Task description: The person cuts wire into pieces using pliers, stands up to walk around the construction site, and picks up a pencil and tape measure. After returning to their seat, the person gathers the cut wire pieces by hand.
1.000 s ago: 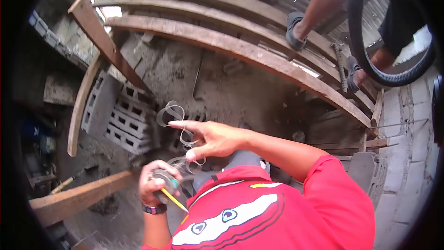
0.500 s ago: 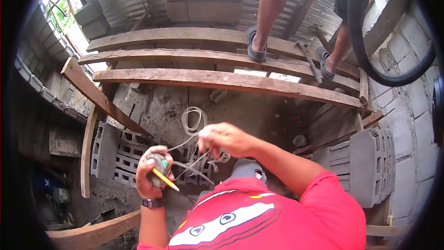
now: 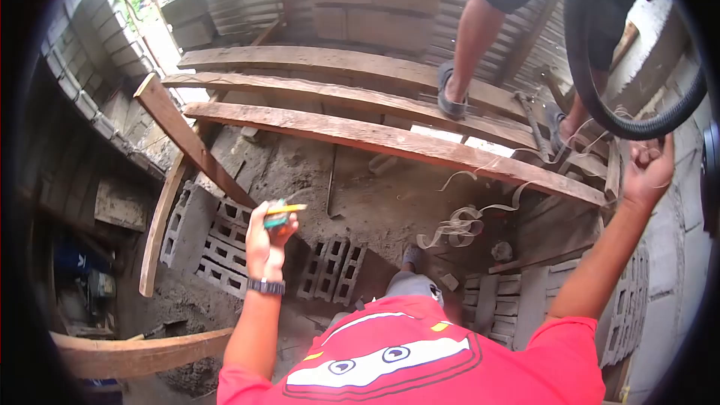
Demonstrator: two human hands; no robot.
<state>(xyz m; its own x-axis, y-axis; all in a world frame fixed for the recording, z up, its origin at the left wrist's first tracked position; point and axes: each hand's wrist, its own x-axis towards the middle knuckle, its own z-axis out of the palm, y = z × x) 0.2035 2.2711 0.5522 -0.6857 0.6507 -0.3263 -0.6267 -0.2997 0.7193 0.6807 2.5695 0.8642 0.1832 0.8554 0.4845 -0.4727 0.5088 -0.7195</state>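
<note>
My left hand (image 3: pixel 267 238), with a dark watch on its wrist, is closed around a tape measure (image 3: pixel 277 220) and a yellow pencil (image 3: pixel 286 208). Far to the right, my right hand (image 3: pixel 649 174) is raised at the end of the outstretched arm, below the black corrugated hose. Its fingers are pinched on a thin pale strand. A tangle of pale strapping (image 3: pixel 459 228) hangs in the air at centre right, with loops running up across the planks toward my right hand.
Long wooden planks (image 3: pixel 360 135) span the far side. Another person's sandalled foot (image 3: pixel 452 91) rests on them. A black corrugated hose (image 3: pixel 637 129) curves at upper right. Hollow blocks (image 3: pixel 330 270) stand below, and an upright board (image 3: pixel 187 139) leans at left.
My right hand has swung from beside my left hand out to the far right. The strapping has moved right with it. My left hand has shifted slightly up and right, still holding tape measure and pencil.
</note>
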